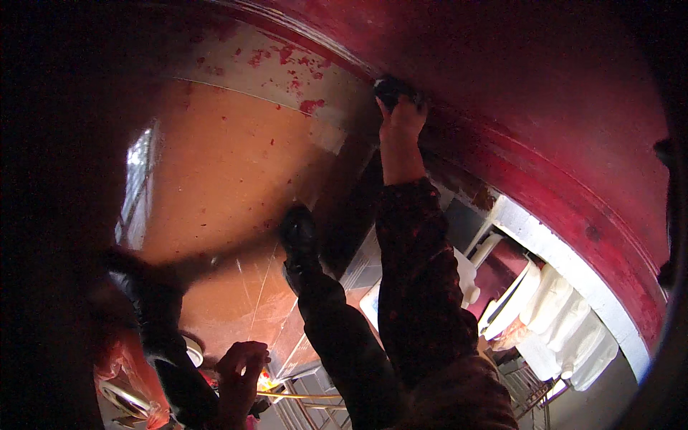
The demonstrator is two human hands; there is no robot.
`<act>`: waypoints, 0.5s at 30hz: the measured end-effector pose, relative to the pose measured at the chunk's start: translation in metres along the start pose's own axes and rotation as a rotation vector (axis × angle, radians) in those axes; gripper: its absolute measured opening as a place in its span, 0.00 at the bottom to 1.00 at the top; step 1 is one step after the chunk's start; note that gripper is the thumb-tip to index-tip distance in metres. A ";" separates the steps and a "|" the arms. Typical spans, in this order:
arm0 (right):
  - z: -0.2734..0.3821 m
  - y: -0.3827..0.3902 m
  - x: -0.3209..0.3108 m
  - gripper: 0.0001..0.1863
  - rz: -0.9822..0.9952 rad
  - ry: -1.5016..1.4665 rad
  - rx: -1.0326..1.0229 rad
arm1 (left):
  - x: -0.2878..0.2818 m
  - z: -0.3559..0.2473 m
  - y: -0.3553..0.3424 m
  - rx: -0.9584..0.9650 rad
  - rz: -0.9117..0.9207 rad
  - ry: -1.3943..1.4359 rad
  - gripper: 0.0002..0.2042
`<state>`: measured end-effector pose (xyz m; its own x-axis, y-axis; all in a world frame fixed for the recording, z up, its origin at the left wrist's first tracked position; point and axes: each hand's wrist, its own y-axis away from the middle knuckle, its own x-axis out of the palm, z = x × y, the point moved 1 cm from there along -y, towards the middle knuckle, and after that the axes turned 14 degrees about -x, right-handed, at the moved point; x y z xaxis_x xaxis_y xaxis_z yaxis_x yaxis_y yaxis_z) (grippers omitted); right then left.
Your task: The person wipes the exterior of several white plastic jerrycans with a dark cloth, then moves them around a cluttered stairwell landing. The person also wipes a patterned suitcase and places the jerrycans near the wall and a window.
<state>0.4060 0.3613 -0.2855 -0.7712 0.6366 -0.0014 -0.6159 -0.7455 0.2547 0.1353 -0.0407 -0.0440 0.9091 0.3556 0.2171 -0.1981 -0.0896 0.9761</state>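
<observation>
The two hands were held well apart. The right hand (405,120) was observed closed around a small dark item (390,89), which was pressed to the lower edge of the red wall (566,86), along the line where it met the floor; the item's kind could not be made out. The left hand (240,362) was held low, near the lower edge of the view, with fingers bent; whether anything was gripped in it could not be told. The right forearm was covered by a dark patterned sleeve (414,247). The floor (222,168) was seen as glossy orange, bordered toward the wall by a paler strip (265,61) marked with red blotches. Two dark shoes (299,233) were planted on it, set apart. A bright light patch (136,186) was reflected at left. At lower left, a translucent reddish bag (129,369) was noted. At right, white plastic bags (566,308) were seen hanging below a white ledge (555,247), with a metal rack (527,383) underneath.
</observation>
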 end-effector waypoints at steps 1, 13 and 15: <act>0.009 0.018 0.013 0.28 0.066 0.006 -0.007 | 0.000 -0.001 0.001 0.002 -0.002 -0.002 0.06; -0.103 0.187 0.278 0.28 0.957 1.024 -0.896 | -0.029 -0.014 0.006 0.158 -0.029 0.206 0.08; -0.066 0.177 0.240 0.24 0.955 1.013 -0.856 | -0.035 -0.013 0.007 0.182 -0.034 0.251 0.08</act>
<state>0.1014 0.3689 -0.3047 -0.4752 -0.2182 -0.8524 0.4808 -0.8757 -0.0439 0.0971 -0.0414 -0.0449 0.7905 0.5781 0.2022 -0.0795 -0.2305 0.9698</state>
